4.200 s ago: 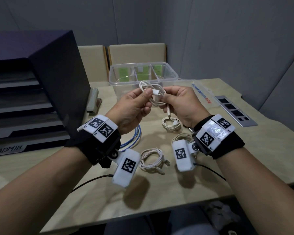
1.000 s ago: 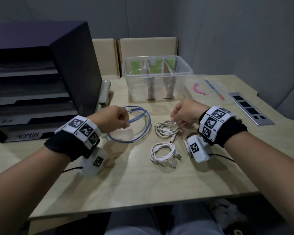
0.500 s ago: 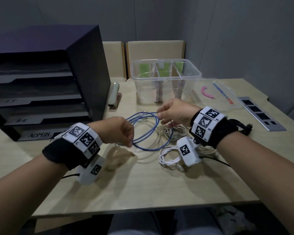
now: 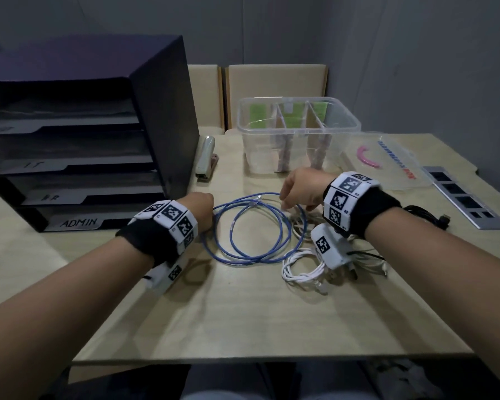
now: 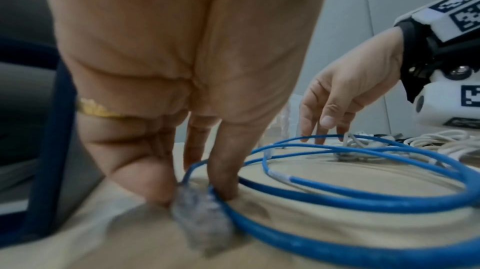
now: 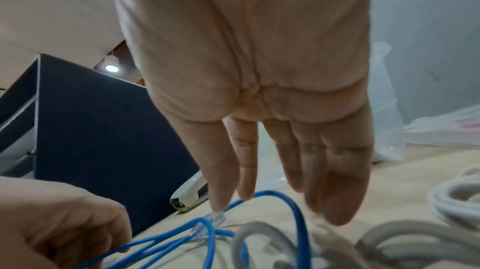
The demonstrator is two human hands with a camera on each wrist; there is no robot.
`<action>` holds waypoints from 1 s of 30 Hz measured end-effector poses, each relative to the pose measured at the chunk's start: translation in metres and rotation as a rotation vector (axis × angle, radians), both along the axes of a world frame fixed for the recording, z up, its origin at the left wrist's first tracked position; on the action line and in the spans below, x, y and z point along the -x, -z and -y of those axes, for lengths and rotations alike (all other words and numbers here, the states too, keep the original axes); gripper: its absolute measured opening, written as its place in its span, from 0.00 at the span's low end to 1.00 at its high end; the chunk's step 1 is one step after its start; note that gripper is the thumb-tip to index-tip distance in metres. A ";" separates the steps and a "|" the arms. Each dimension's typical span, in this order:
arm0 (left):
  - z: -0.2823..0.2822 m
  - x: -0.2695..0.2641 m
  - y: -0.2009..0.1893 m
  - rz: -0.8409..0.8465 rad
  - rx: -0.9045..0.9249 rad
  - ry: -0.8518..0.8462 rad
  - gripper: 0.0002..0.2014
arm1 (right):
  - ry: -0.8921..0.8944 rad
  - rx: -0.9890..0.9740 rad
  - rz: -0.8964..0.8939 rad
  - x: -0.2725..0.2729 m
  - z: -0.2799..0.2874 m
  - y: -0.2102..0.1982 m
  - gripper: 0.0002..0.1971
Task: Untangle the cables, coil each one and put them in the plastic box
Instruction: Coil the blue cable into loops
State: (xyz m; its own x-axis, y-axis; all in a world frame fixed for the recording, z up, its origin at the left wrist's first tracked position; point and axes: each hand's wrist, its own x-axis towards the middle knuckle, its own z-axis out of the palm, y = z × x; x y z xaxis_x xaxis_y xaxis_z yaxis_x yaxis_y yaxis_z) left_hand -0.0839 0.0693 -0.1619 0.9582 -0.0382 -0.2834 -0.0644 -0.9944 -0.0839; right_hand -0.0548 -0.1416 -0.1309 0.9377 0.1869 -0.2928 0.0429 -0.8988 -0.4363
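Observation:
A blue cable (image 4: 253,230) lies in loose loops on the table (image 4: 243,313). My left hand (image 4: 207,215) is at the loops' left edge; in the left wrist view its thumb and forefinger (image 5: 223,181) pinch the blue cable (image 5: 337,197) beside its clear plug (image 5: 200,214). At the loops' far right my right hand (image 4: 286,197) hangs with straight fingers (image 6: 244,181), the tips just over the other plug (image 6: 217,218). A coiled white cable (image 4: 300,272) lies near the right wrist, a greyish one (image 4: 299,226) under the hand. The clear plastic box (image 4: 298,131) stands behind, open.
A dark file tray (image 4: 84,134) fills the left side, with a stapler (image 4: 205,160) beside it. The box lid (image 4: 387,160) and a grey strip (image 4: 465,197) lie at the right. A black cable (image 4: 427,215) trails behind my right wrist.
The white cable I held earlier now lies on the table. My right hand has let go of the blue cable and straightened; the blue loops have spread flat.

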 end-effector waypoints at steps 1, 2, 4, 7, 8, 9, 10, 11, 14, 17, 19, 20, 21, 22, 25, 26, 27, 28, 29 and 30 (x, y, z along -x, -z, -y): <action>0.001 -0.001 0.000 -0.005 -0.011 0.007 0.17 | 0.002 -0.008 -0.029 -0.002 -0.001 0.001 0.12; 0.002 -0.002 0.000 -0.016 -0.013 0.009 0.17 | 0.009 -0.030 -0.051 -0.003 -0.001 0.003 0.11; 0.000 -0.004 -0.002 -0.049 0.023 -0.008 0.15 | 0.026 -0.076 -0.068 -0.007 -0.001 0.005 0.06; -0.007 -0.007 -0.004 -0.084 0.213 -0.088 0.11 | 0.083 -0.209 -0.055 -0.011 0.002 0.003 0.10; -0.010 -0.007 -0.004 -0.075 0.300 -0.126 0.11 | 0.105 -0.258 -0.057 -0.012 0.005 0.002 0.13; -0.013 -0.008 -0.004 -0.058 0.385 -0.163 0.11 | 0.123 -0.285 -0.063 -0.012 0.007 0.002 0.14; -0.016 -0.008 -0.004 -0.037 0.464 -0.201 0.11 | 0.133 -0.292 -0.071 -0.012 0.009 0.002 0.14; -0.017 -0.008 -0.004 -0.015 0.538 -0.240 0.12 | 0.137 -0.283 -0.082 -0.012 0.011 0.002 0.13; -0.018 -0.009 -0.005 0.073 0.700 -0.315 0.11 | 0.148 -0.198 -0.088 -0.010 0.015 0.001 0.07; -0.014 -0.007 -0.006 0.092 0.848 -0.365 0.08 | 0.124 -0.068 -0.034 -0.008 0.019 -0.007 0.08; -0.010 -0.005 -0.008 0.099 0.966 -0.367 0.08 | 0.080 0.007 0.030 -0.004 0.020 -0.014 0.10; -0.007 -0.005 -0.010 0.119 1.039 -0.358 0.08 | 0.054 0.028 0.066 -0.003 0.020 -0.016 0.10; -0.004 -0.004 -0.014 0.150 1.119 -0.349 0.08 | 0.033 0.029 0.110 -0.002 0.019 -0.018 0.10; -0.001 -0.004 -0.018 0.186 1.196 -0.340 0.09 | 0.028 -0.002 0.158 -0.001 0.018 -0.019 0.09; 0.005 -0.002 -0.030 0.253 1.296 -0.276 0.09 | 0.086 -0.287 0.218 -0.001 0.013 -0.023 0.06; 0.007 -0.001 -0.033 0.256 1.285 -0.248 0.09 | 0.105 -0.382 0.207 0.000 0.011 -0.025 0.06; 0.008 0.001 -0.035 0.260 1.271 -0.225 0.08 | 0.113 -0.435 0.191 0.001 0.010 -0.026 0.06; 0.009 0.002 -0.036 0.268 1.263 -0.212 0.08 | 0.108 -0.445 0.181 0.001 0.010 -0.027 0.05; 0.008 0.002 -0.036 0.283 1.257 -0.211 0.07 | 0.095 -0.434 0.174 0.002 0.011 -0.028 0.04; 0.007 0.003 -0.036 0.303 1.251 -0.218 0.07 | 0.085 -0.420 0.165 0.003 0.012 -0.028 0.04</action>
State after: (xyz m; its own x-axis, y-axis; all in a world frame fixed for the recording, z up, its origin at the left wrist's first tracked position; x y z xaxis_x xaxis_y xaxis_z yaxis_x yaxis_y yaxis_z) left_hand -0.0867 0.0626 -0.1259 0.9973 0.0458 0.0577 -0.0348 -0.3964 0.9174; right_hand -0.0575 -0.1535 -0.1025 0.9826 0.1781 -0.0534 0.0766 -0.6491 -0.7568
